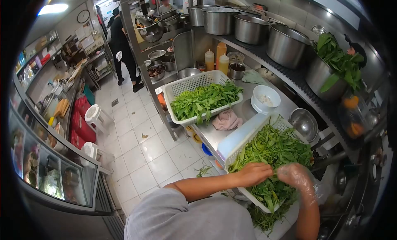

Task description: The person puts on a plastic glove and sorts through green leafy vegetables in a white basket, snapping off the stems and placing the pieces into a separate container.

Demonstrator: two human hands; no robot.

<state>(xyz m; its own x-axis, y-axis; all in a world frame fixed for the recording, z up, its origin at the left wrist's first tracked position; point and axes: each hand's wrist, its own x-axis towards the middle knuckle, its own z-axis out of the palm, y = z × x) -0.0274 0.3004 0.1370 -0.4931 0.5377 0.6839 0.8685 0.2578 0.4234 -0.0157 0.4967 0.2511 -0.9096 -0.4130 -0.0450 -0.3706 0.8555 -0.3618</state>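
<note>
My bare left hand (255, 174) is closed over a white perforated basket (244, 145) heaped with leafy greens (277, 147). Close beside it, my right hand (294, 175) wears a clear plastic glove, its fingers also closed. Between the two hands a green stem shows, pinched from both sides. More loose greens (264, 219) lie under the near end of the basket. A second white perforated basket (171, 91) stands farther off, holding a flatter pile of leaves (206, 100).
A pink cloth (227, 119) and a white bowl (265, 98) sit on the steel counter (206, 130). Overhead, a shelf carries several large steel pots (287, 45). Sauce bottles (223, 63) stand at the back. Scraps lie on the tiled floor (153, 149); a person in black (122, 41) stands beyond.
</note>
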